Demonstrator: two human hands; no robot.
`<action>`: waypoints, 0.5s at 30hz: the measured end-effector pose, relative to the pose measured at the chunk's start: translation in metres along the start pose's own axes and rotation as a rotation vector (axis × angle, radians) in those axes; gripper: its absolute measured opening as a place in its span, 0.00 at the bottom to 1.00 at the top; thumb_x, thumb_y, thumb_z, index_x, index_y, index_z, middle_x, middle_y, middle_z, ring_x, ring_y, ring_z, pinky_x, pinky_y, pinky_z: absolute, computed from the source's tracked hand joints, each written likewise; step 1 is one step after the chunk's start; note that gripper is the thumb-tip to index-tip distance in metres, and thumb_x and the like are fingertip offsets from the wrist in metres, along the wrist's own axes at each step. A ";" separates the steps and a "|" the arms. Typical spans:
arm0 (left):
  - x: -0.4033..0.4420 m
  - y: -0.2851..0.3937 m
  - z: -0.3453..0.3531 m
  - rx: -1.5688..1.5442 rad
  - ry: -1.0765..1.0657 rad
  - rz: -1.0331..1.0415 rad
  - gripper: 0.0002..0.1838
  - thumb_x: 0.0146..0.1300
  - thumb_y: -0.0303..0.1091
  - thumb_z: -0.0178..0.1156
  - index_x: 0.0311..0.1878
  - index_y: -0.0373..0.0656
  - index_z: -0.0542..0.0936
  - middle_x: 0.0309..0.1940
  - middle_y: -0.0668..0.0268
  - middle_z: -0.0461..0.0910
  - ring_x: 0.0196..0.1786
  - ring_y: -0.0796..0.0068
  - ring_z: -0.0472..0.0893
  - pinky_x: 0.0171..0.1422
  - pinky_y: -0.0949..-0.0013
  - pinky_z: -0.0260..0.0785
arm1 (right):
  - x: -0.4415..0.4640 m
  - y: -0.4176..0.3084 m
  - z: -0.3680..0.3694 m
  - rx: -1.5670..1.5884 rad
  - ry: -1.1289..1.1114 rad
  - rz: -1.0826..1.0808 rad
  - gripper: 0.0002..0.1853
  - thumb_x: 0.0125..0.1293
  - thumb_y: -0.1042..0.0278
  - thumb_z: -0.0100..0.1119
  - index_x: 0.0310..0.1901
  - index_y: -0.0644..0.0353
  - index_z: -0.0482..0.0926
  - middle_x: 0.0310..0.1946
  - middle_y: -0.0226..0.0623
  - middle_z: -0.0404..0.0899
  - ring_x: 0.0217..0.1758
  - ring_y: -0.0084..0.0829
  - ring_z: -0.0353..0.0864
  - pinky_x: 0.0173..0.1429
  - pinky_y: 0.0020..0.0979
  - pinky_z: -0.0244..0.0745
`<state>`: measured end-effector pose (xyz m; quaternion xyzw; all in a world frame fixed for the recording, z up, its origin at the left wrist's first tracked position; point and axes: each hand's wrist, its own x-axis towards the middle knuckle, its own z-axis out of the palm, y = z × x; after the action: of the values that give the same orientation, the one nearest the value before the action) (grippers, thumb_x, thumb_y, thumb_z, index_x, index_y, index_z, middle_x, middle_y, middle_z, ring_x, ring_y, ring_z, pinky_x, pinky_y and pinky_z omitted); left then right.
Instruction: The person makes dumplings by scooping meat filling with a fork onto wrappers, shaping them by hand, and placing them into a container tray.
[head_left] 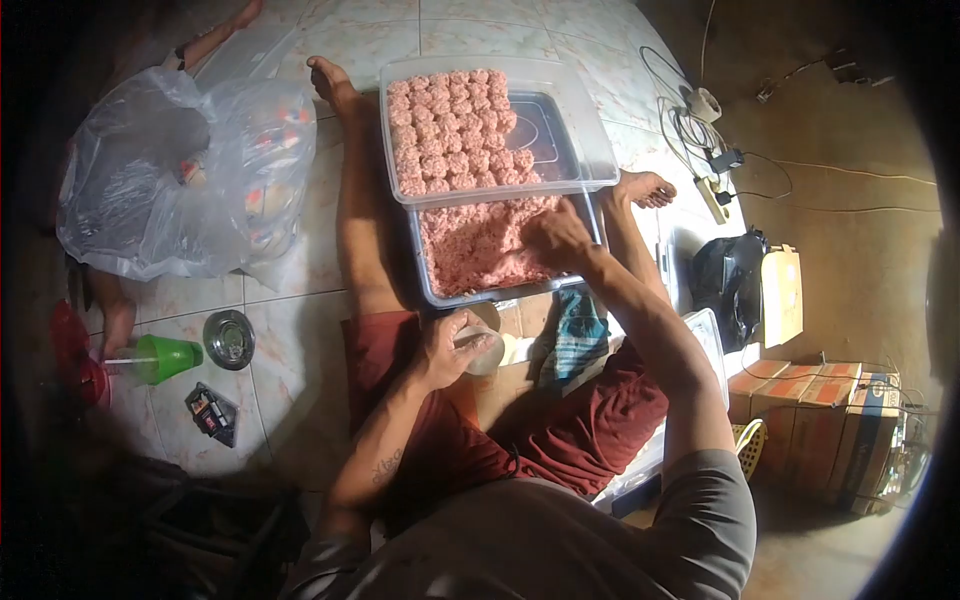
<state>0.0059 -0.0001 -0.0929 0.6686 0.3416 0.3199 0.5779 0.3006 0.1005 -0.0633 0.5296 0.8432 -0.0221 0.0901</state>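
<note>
Pink minced meat [470,250] fills much of the lower plastic tub [430,292] between my legs. My right hand [560,237] is closed and reaches into the right side of that meat. Whatever its fingers grip is hidden. Just below the tub's front edge, my left hand [450,350] grips a small round greyish thing [484,354] that looks like a shallow cup. A second clear plastic tub [590,165] overlaps the far end of the first. Rows of shaped meat lumps [450,130] cover its left and middle; bare bottom shows on its right.
A big clear plastic bag [190,180] lies on the left, near another person's foot [118,325]. Below it are a green cup [168,358] and a glass ashtray [229,340]. A blue checked cloth [577,340], a black bag [727,285], cardboard boxes [810,425] and cables [690,130] are rightward.
</note>
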 end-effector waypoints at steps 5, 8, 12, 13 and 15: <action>0.004 0.000 0.003 -0.124 -0.106 -0.089 0.11 0.68 0.35 0.68 0.42 0.36 0.81 0.39 0.64 0.84 0.43 0.78 0.80 0.53 0.69 0.74 | 0.007 -0.015 0.010 0.204 -0.038 0.047 0.10 0.66 0.58 0.57 0.31 0.49 0.85 0.33 0.38 0.86 0.41 0.41 0.86 0.58 0.49 0.63; 0.003 -0.004 0.000 -0.084 -0.084 -0.087 0.11 0.71 0.36 0.66 0.45 0.37 0.81 0.41 0.64 0.84 0.45 0.77 0.81 0.55 0.70 0.74 | -0.004 -0.015 -0.035 0.600 -0.140 0.107 0.08 0.66 0.64 0.62 0.37 0.58 0.87 0.34 0.41 0.87 0.41 0.41 0.87 0.51 0.47 0.73; 0.000 0.004 0.001 -0.801 -0.027 -0.268 0.20 0.76 0.49 0.59 0.52 0.40 0.78 0.47 0.63 0.82 0.56 0.68 0.82 0.63 0.63 0.75 | -0.038 -0.023 -0.072 0.844 0.112 0.157 0.09 0.67 0.69 0.63 0.43 0.63 0.87 0.36 0.44 0.87 0.39 0.42 0.89 0.43 0.38 0.80; 0.003 0.009 0.002 -1.133 0.053 -0.285 0.24 0.78 0.54 0.56 0.55 0.40 0.76 0.51 0.62 0.81 0.59 0.65 0.82 0.65 0.60 0.75 | -0.047 -0.028 -0.081 0.839 0.126 0.156 0.09 0.67 0.69 0.63 0.43 0.63 0.87 0.36 0.44 0.87 0.39 0.42 0.89 0.43 0.38 0.80; 0.013 0.028 -0.003 -1.283 0.057 -0.322 0.38 0.76 0.66 0.47 0.63 0.35 0.74 0.61 0.52 0.80 0.65 0.57 0.80 0.72 0.54 0.70 | -0.066 -0.041 -0.096 0.877 0.313 0.138 0.07 0.69 0.73 0.61 0.43 0.66 0.85 0.37 0.47 0.86 0.40 0.43 0.88 0.45 0.40 0.80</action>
<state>0.0133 0.0097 -0.0640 0.1235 0.1940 0.3869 0.8930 0.2798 0.0363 0.0400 0.5694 0.7206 -0.2900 -0.2691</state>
